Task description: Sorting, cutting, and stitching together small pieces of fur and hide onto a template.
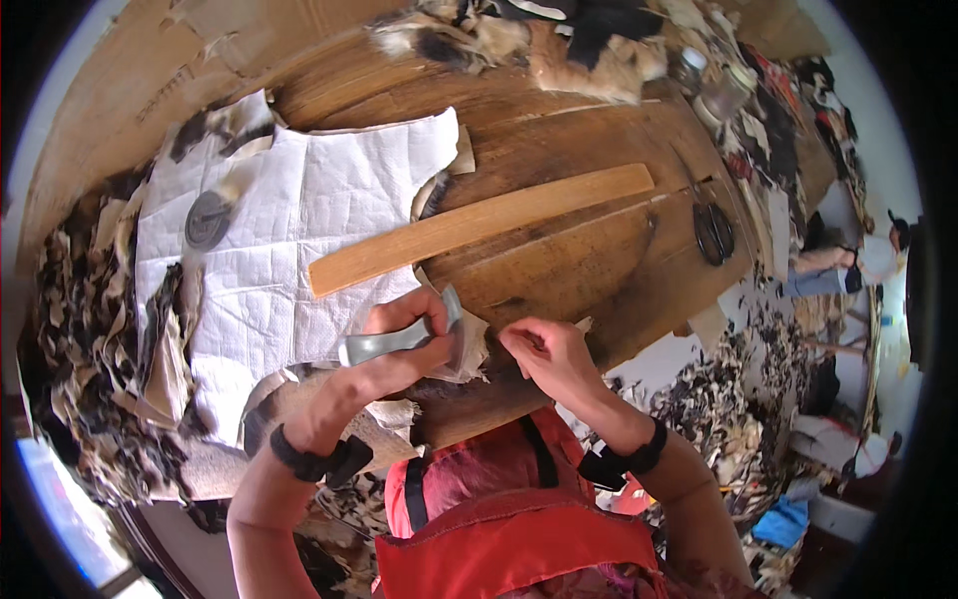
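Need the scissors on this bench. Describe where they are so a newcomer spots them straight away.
Start at the wooden table and follow the long pale wooden slat to its right end. Just beyond it, near the table's right edge, lie the scissors: dark looped handles, thin metal blades, unlike the fur scraps around.

The left hand [399, 349] wraps the grey metal tool [399, 339]; its grip section is covered by the fingers, and its working end is hidden behind the pale scrap [467, 349]. What the right hand [549, 354] pinches is too small to tell. The scissors [713, 232] show no blade detail. The fur pieces [559, 40] are cut off by the top edge.
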### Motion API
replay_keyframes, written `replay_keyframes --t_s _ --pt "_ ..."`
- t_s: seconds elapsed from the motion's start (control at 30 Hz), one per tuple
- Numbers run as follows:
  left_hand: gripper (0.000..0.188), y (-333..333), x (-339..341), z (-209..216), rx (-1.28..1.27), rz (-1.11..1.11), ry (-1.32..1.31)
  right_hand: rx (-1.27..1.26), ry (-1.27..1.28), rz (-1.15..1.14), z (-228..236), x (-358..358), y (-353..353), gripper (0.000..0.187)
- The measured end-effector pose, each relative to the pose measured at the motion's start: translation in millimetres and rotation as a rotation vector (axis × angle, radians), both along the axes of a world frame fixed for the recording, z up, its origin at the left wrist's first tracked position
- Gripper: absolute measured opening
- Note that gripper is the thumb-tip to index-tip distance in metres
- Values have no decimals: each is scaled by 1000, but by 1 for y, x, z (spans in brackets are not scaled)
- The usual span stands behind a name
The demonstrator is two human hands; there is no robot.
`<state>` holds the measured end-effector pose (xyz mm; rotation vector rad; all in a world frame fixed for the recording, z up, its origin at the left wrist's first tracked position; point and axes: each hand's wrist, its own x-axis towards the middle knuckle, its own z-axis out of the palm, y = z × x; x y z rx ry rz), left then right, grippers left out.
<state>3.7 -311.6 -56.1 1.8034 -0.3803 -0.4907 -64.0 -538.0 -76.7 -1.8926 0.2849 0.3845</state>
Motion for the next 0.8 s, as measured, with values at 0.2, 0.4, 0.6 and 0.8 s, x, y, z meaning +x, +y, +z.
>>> replay_keyframes --t_s 0.2,0.4,0.6,0.8 --pt "12 -1 14 -23 44 -252 -81 -17 17 -151 3 -1 25 23" --pt "12 -8 26 -19 14 -364 -51 33 -41 -252 -16 0 34 18" --pt "11 -18 31 -25 34 -358 -125 -132 -89 -206 -19 3 37 16" --pt "10 -26 26 -36 7 -252 -94 -314 -290 -154 -22 1 41 18"
